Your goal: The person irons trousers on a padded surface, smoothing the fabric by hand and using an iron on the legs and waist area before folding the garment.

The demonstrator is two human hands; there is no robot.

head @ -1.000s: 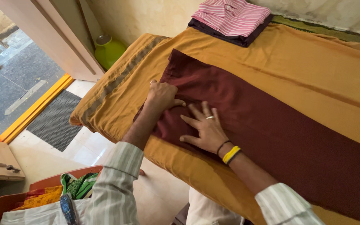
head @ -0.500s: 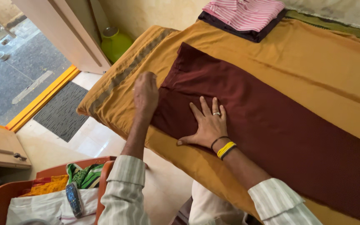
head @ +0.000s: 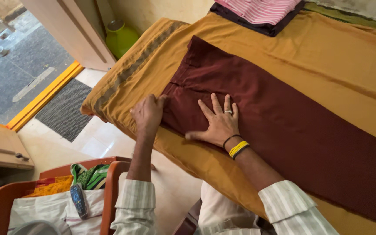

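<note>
At centre frame, the right hand presses flat, fingers spread wide, on maroon trousers; the left hand, fingers curled, grips their waistband edge over the mustard cloth.

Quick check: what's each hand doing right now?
Left hand: fingers curled at the edge of the maroon trousers; grip cannot be told.
Right hand: open, flat on the trousers.
</note>
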